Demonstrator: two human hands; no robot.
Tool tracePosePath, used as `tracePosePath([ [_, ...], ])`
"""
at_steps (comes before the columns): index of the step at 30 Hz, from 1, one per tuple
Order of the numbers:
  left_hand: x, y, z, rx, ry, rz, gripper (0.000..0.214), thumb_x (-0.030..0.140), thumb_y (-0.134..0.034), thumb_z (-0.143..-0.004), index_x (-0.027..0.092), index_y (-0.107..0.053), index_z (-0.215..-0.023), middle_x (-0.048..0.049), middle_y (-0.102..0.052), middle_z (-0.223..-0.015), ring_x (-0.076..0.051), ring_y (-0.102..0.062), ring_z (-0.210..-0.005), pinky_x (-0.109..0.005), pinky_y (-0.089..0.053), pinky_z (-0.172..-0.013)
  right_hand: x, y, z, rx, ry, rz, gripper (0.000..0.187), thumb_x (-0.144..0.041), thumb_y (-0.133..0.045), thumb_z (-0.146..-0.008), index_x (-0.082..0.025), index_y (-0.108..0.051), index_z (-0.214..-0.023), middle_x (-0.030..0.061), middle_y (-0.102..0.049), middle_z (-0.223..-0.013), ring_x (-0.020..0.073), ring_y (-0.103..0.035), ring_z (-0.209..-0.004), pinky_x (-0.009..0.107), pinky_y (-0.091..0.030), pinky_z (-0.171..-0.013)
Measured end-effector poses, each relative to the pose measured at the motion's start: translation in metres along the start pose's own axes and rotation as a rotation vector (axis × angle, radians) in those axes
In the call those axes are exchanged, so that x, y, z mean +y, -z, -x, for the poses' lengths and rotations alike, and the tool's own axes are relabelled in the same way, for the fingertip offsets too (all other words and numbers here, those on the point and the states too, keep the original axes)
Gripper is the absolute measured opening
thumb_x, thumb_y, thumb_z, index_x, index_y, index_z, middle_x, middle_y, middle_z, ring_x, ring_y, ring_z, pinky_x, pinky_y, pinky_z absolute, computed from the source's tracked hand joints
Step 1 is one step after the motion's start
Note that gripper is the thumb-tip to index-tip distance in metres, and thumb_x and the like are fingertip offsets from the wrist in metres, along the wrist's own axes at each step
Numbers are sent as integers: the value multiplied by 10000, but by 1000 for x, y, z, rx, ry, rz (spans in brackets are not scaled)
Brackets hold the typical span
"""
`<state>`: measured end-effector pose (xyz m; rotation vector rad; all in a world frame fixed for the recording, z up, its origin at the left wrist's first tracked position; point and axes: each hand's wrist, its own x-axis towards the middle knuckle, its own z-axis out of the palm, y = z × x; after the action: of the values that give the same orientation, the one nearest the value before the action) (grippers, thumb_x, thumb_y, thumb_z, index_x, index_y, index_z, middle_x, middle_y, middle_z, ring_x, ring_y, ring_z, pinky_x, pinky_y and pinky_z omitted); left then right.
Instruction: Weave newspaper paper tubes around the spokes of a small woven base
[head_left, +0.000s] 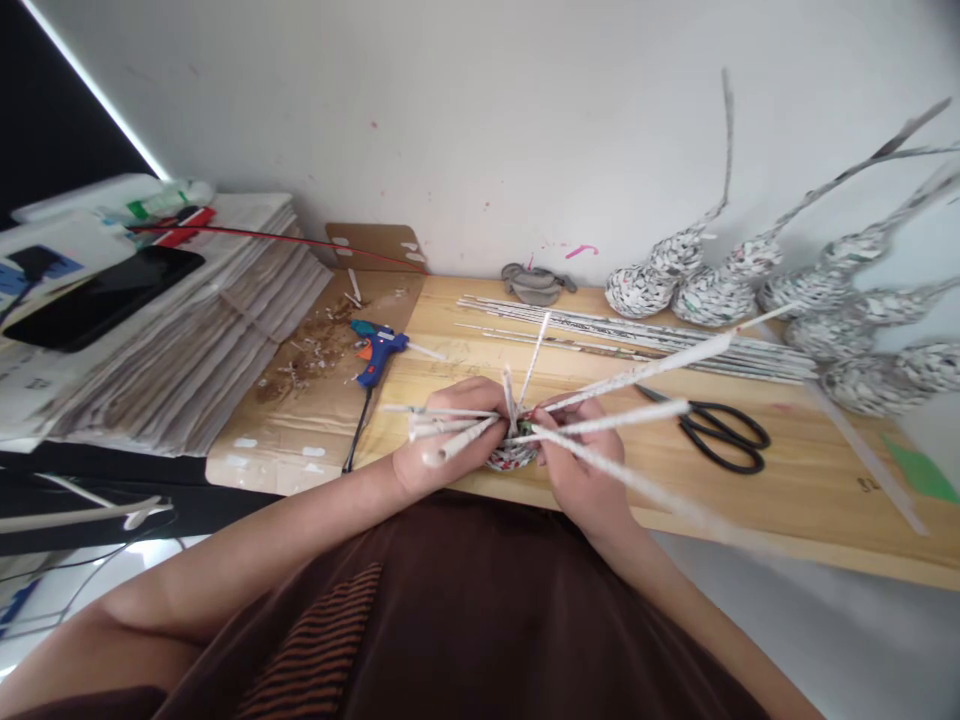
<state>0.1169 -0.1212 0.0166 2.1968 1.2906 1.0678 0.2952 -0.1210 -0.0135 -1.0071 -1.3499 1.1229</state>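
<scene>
Between my two hands is a small woven piece (512, 457) of rolled newspaper, low at the table's front edge. Several paper tubes (622, 375) fan out from it to the left, upward and to the right. My left hand (469, 425) is wrapped round the left side of the weave, with tube ends poking out past its fingers. On the right side, my right hand (581, 450) pinches a paper tube close to the weave. The fingers and tubes partly cover the woven piece.
Black scissors (724, 435) lie right of my hands, a blue glue gun (381, 352) left. Behind are loose paper tubes (637, 335), a grey cloth-like lump (536, 284) and several woven gourd shapes (712, 290). A newspaper stack (247, 320) bears a phone (105, 297).
</scene>
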Motion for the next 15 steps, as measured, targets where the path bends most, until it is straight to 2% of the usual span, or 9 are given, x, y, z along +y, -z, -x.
tracePosePath([
  [5, 4, 7, 4, -109, -196, 84, 154, 139, -609, -897, 182, -693, -1019, -86, -694, -1041, -164, -682, -958, -276, -571, -860, -1, -2, -3, 0, -55, -166, 161, -361, -716, -887, -227, -627, -886, 7, -709, -795, 151, -668, -676, 263, -557, -604],
  [7, 9, 9, 3, -118, -192, 55, 164, 124, -599, -889, 174, -692, -1015, -99, -694, -1040, -173, -684, -961, -290, -574, -872, -1, -3, -1, 22, -40, -153, 157, -357, -732, -876, -218, -661, -895, 17, -721, -811, 159, -676, -706, 272, -562, -634],
  [10, 17, 12, 1, -115, -148, -1, 211, 73, -576, -850, 167, -685, -1004, -113, -685, -1054, -193, -680, -988, -323, -577, -898, 0, 0, 2, -17, -17, -118, 150, -349, -723, -889, -211, -694, -943, 35, -737, -864, 175, -686, -753, 296, -569, -686],
  [15, 15, 26, -7, -247, -209, -15, 296, 47, -589, -815, 148, -682, -1078, -134, -693, -1120, -220, -672, -1055, -358, -563, -957, 4, 6, 2, -73, 7, -20, 144, -355, -681, -924, -222, -701, -975, 36, -732, -900, 179, -682, -790, 308, -563, -732],
])
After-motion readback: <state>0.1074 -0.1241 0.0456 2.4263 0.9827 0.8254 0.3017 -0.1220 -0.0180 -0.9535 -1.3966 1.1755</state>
